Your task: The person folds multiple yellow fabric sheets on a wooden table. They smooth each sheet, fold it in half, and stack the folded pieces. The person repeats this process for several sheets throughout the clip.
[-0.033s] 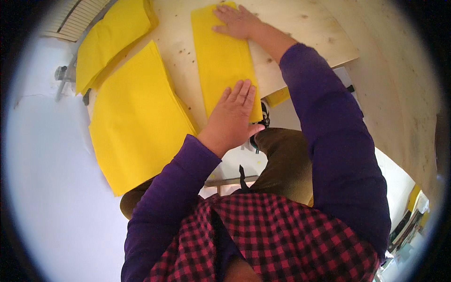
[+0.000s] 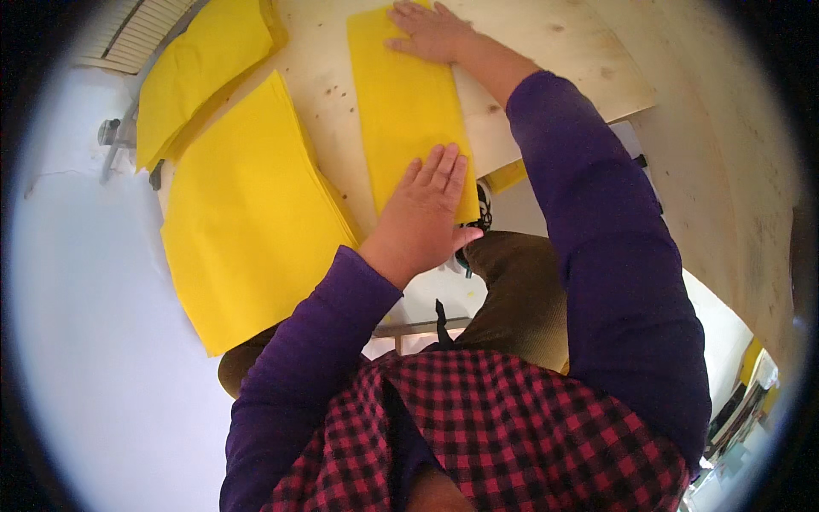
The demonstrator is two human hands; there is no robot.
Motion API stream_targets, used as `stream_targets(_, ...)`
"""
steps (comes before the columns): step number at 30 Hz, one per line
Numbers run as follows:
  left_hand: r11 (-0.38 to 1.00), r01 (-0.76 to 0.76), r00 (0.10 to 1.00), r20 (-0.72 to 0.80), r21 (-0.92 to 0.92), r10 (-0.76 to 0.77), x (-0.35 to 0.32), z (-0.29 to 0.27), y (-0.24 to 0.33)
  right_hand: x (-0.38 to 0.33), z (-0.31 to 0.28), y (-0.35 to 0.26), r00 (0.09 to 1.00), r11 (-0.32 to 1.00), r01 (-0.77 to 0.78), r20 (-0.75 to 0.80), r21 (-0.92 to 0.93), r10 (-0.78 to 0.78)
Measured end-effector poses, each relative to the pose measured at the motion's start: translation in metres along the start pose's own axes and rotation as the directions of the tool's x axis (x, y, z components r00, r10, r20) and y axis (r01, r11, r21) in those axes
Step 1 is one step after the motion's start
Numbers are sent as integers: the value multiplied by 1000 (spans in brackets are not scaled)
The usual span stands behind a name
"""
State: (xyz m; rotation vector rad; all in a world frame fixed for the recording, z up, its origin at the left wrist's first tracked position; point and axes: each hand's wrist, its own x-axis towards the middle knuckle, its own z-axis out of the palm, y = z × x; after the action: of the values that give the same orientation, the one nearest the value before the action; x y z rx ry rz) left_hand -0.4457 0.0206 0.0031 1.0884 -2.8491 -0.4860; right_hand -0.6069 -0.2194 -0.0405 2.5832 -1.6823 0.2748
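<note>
A long strip of folded yellow cloth (image 2: 401,111) lies on the wooden table, running away from me. My left hand (image 2: 422,213) rests flat on its near end, the fingers stretched out and the thumb reaching past its right edge. At the strip's far end, my right hand (image 2: 431,34) presses down palm first with fingers spread. Neither hand grips anything. To the left, a stack of yellow cloth sheets (image 2: 247,213) overhangs the table's near edge. Behind it lies a second yellow stack (image 2: 205,68).
The pale wooden tabletop (image 2: 324,68) has several dark specks and knots. Below its near edge, a yellow piece (image 2: 506,177) and a dark patterned object (image 2: 483,207) show in part. A slatted object (image 2: 136,34) stands at the far left.
</note>
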Motion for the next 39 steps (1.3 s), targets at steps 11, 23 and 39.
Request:
stream_targets(11,997,12,1000,-23,-80,-14,4,-6,0,12,-21,11,971,763,-177,-17,621,239)
stream_targets(23,942,-171,939,-337,-288,67,-85,-46,34,-243,-83,-51,800,432,-595,447,678,400)
stream_targets(39,907,101,934,-275,-409,-228,-227,-1,42,-250,-71,-61,728,-23,-568,515,823,452)
